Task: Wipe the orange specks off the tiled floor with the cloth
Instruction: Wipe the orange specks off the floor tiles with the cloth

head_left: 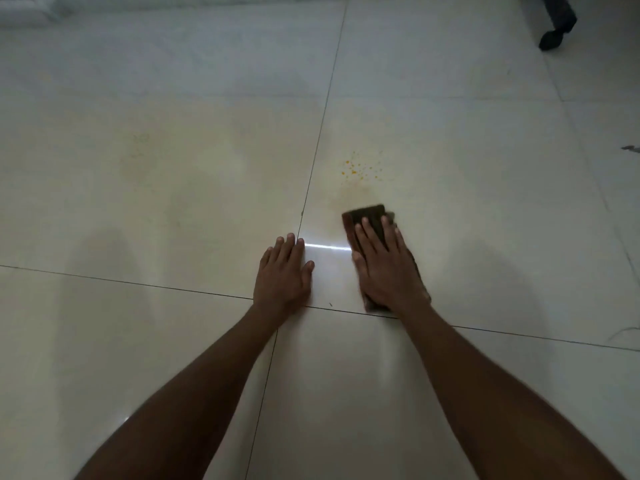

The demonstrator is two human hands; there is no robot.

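A cluster of small orange specks (358, 168) lies on the pale glossy tiled floor (173, 188), just right of a grout line. A faint orange smear spreads below the specks. A dark brown folded cloth (367, 216) lies flat on the tile a short way nearer to me than the specks. My right hand (384, 268) presses flat on top of the cloth, fingers spread, covering most of it. My left hand (284, 275) rests flat and bare on the floor to the left of the cloth, across the grout line.
A person's dark shoe and trouser leg (556, 29) stand at the far right top. A white object (24, 8) sits at the top left corner. Small debris (628, 148) and a thin wire (623, 332) lie at the right edge.
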